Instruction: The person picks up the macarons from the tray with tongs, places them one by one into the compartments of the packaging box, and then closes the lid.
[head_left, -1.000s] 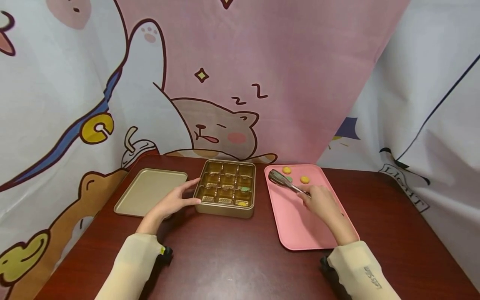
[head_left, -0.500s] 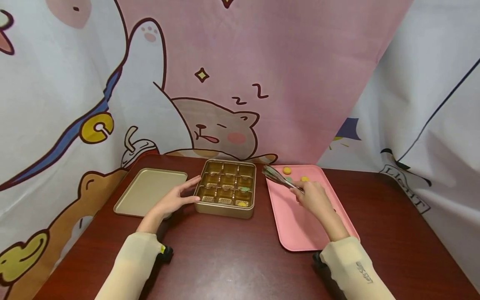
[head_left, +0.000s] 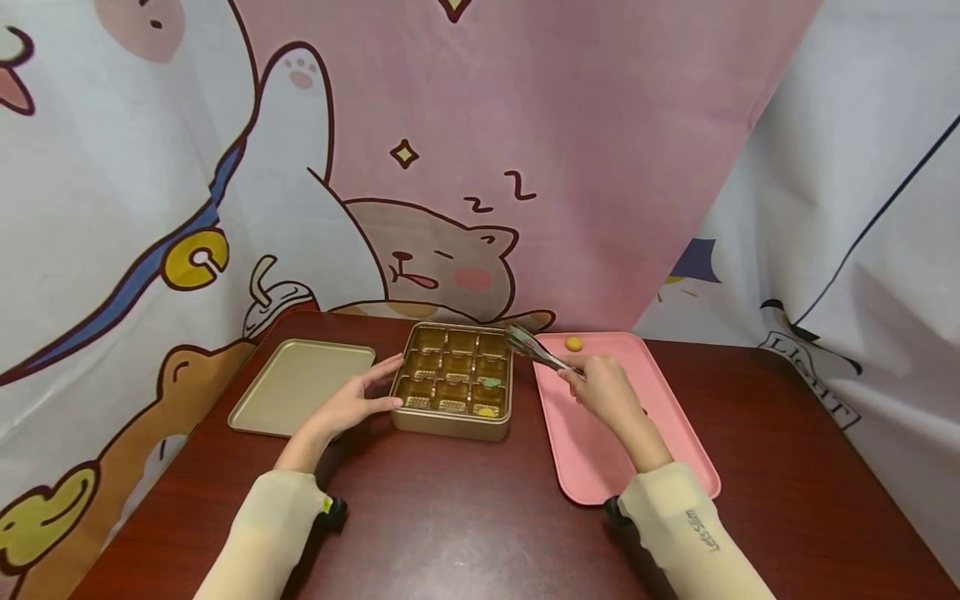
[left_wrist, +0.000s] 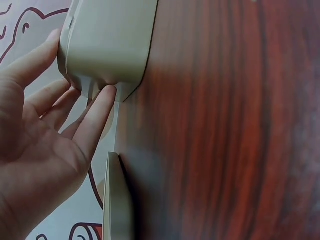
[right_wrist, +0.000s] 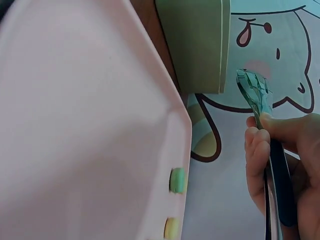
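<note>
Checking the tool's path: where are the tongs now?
In the head view, the right hand holds the tongs, tips over the gold box's right rim, beside the pink tray.

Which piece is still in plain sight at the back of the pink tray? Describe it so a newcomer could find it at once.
Start at the flat pink tray on the dark red wooden table, to the right of the gold gridded tin. Near the tray's far edge lies a small round orange-yellow sweet, just beyond the right hand holding metal tongs. In the head view it is the only piece plainly showing on the pink surface.
</note>
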